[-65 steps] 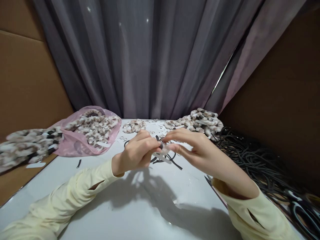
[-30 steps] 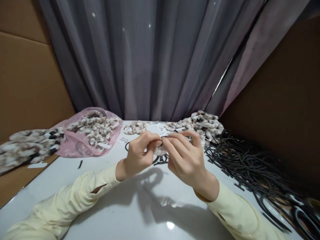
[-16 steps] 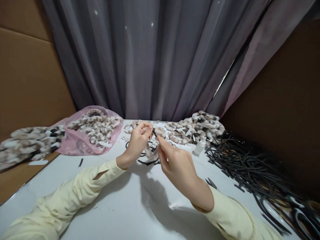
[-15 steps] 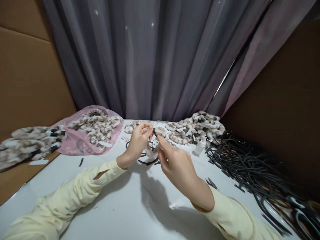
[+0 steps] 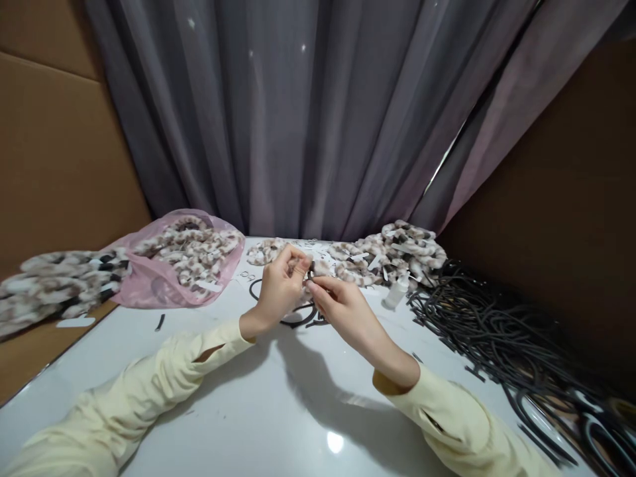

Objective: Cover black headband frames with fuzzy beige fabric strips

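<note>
Over the middle of the white table, a small furry white-and-brown loop [image 5: 322,267] with a black end is held up between my fingertips. My left hand [image 5: 279,289] pinches it near the black part, thumb and fingers closed. From the right, the thumb and forefinger of my right hand [image 5: 345,317] close on the black part just below. Exactly where the two fingertips meet is partly hidden. Beneath the hands lie thin black rings [image 5: 298,324] of tubing or cord.
A pink plastic bag [image 5: 134,291] full of furry loops stands at the left, more loops [image 5: 22,291] beside it. At the back right are a furry pile [image 5: 417,248] and a small clear bottle [image 5: 396,291]. Black cords [image 5: 477,318] heap along the right edge. A grey curtain [image 5: 298,119] hangs behind.
My right hand has turned and its fingertips have moved slightly up and left, closer to the left hand's. The left hand has shifted slightly right, and the furry loop sits lower.
</note>
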### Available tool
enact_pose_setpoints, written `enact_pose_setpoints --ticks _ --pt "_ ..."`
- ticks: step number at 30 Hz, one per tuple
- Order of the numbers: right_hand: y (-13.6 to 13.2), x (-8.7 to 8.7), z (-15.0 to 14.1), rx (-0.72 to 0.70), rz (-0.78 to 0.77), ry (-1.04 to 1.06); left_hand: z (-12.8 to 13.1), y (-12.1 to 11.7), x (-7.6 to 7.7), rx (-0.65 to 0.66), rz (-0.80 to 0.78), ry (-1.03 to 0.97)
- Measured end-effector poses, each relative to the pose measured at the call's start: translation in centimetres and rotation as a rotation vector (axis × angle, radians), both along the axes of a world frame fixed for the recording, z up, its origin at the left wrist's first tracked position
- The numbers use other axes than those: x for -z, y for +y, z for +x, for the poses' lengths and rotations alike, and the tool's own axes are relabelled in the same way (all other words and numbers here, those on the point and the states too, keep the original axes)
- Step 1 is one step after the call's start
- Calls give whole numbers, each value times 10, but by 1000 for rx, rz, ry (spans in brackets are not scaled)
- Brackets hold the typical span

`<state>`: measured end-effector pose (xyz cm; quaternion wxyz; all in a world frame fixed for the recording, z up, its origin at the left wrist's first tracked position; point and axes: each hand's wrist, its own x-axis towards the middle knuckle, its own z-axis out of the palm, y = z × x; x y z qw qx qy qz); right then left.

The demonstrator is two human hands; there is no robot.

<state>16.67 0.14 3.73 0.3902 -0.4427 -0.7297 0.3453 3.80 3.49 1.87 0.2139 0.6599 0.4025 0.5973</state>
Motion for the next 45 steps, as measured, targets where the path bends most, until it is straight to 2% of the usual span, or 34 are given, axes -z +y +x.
enact_pose_setpoints --ticks 5,10,12,16,19,24,29,36,39,45 --pt "-4 -4 6 26 177 -236 -2 4 7 -114 385 255" --pt "-6 -9 11 13 271 -385 -3 5 7 -122 540 346" --pt "-3 -8 13 -3 301 -387 -4 6 6 -98 500 374" --pt "9 -4 19 -17 341 -392 -6 9 3 -49 294 431" --pt "17 -4 24 -31 400 -414 -6 9 2 0 198 463" --pt "27 -8 32 -67 505 -304 -2 3 -2 121 87 367" --pt "33 -8 32 -8 339 -123 -2 -6 -10 138 -29 228" --pt "36 -6 30 -20 93 30 0 -16 -15 211 -114 186" --pt "37 -7 31 -21 43 30 0 -20 -19 224 -149 182" --pt "44 -2 32 -1 39 47 0 -23 -24 292 -226 178"
